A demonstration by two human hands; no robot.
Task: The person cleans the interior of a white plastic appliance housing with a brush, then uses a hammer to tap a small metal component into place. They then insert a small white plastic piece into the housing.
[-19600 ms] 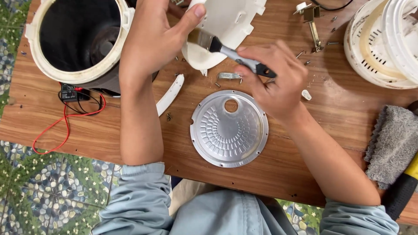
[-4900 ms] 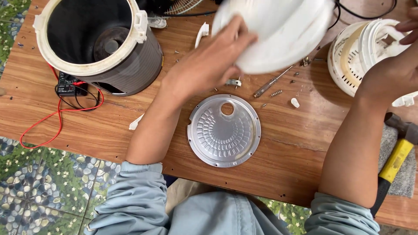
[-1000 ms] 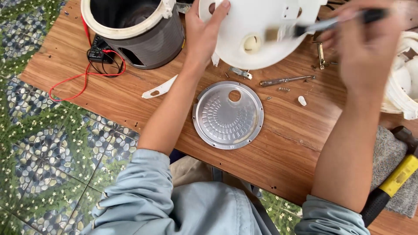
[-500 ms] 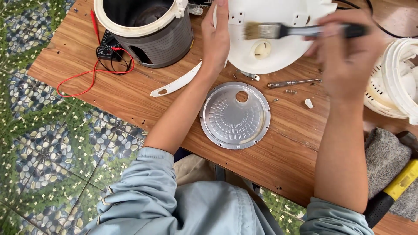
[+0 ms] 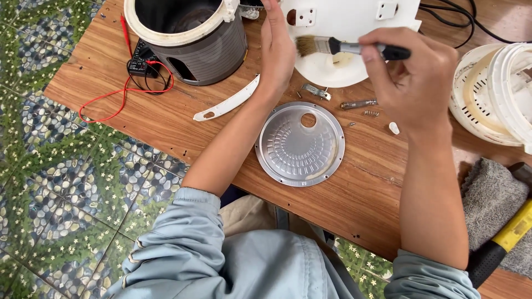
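Since half a second ago the paint brush (image 5: 332,46) has dropped lower across the white plastic lid (image 5: 354,33), so its tan bristles now lie on the lid's lower, rounded part instead of near the upper edge. That lid sits at the far side of the wooden table (image 5: 166,122), just beyond the round metal plate (image 5: 300,143); it is glossy white, broad and curved, with 2 small square mounts on top, each with a dark hole, and a yellowish patch near its bottom edge. The left hand (image 5: 277,47) lies flat and open against the lid's left rim, fingers straight and together, steadying it. The right hand (image 5: 413,75) is closed around the brush's black handle, fingers curled over it. Left of the lid stands a grey cooker body (image 5: 191,36) with a cream rim, red and black wires (image 5: 124,88) trailing beside it. A curved white strip (image 5: 227,102) lies near the left forearm. A yellow-handled hammer (image 5: 507,238) rests on a grey cloth (image 5: 493,199) at right.
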